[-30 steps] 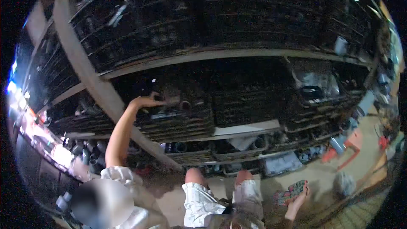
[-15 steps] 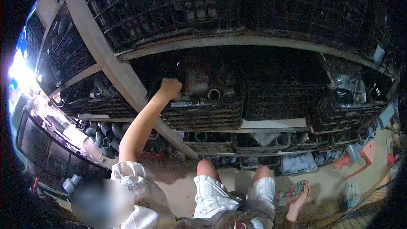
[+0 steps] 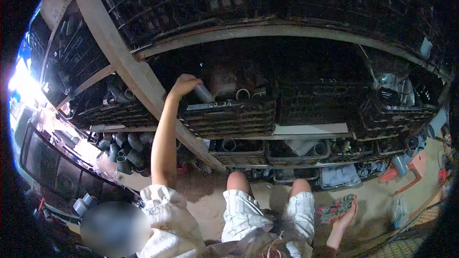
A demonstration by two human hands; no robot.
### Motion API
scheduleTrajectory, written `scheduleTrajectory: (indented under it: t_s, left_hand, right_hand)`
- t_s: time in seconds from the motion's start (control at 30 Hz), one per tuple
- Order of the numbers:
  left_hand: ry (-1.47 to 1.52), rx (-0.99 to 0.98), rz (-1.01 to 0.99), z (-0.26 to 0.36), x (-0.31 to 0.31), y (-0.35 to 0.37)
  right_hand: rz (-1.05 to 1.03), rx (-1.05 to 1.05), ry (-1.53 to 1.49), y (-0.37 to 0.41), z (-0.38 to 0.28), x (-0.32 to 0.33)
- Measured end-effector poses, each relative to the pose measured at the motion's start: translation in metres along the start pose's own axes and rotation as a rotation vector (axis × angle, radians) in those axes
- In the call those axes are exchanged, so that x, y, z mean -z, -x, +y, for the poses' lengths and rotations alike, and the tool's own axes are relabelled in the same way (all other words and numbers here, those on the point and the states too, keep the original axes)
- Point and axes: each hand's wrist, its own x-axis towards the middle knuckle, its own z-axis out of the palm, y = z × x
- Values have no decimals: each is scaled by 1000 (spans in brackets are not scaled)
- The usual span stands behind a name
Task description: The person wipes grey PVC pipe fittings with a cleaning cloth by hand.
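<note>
My left hand (image 3: 185, 86) reaches up over the front of a dark plastic crate (image 3: 229, 129) on the shelf. Its fingers are closed on the end of a grey pipe fitting (image 3: 203, 94), which tilts down toward the crate's rim. Beside it in the same crate lies another round pipe fitting (image 3: 243, 94), its open end facing me. Low at the right, next to my knee, my right hand (image 3: 349, 216) holds a flat thing with a red and dark pattern (image 3: 334, 209); its kind is not clear.
A wooden post (image 3: 119, 59) stands close left of my left arm, and a shelf beam (image 3: 267, 32) crosses above. More crates (image 3: 315, 114) sit to the right. Grey fittings (image 3: 124, 155) are heaped at left. A red plastic piece (image 3: 411, 176) lies on the floor at right.
My left hand has risen a little out of the crate, and the grey pipe fitting now shows in it. My right hand has shifted slightly up and to the right with the patterned thing.
</note>
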Motion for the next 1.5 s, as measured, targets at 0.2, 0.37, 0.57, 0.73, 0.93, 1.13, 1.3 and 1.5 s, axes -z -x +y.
scheduleTrajectory:
  t_s: [0.2,0.37,0.57,0.73,0.93,1.13,1.3,1.5]
  left_hand:
    - [274,-323,685,37,2,46]
    - [1468,-255,496,100,-1,128]
    - [1969,157,0,148,-92,200]
    - [1722,-18,-41,172,-173,248]
    - [1332,-119,226,165,-195,204]
    - [774,-491,182,163,-193,216]
    - [302,-693,27,168,-177,234]
    - [139,-767,34,166,-163,236]
  right_hand:
    - [-52,-219,-203,20,-30,-12]
    - [-232,-305,-313,28,-63,-45]
    - [-855,-279,-611,111,-152,-139]
    - [-1303,1262,227,138,-132,-205]
    - [-1175,-102,-268,148,-75,-217]
    - [-1162,-160,0,132,-74,-207]
    - [-1237,-518,-523,92,-54,-198]
    - [-1216,-389,-474,94,-55,-201]
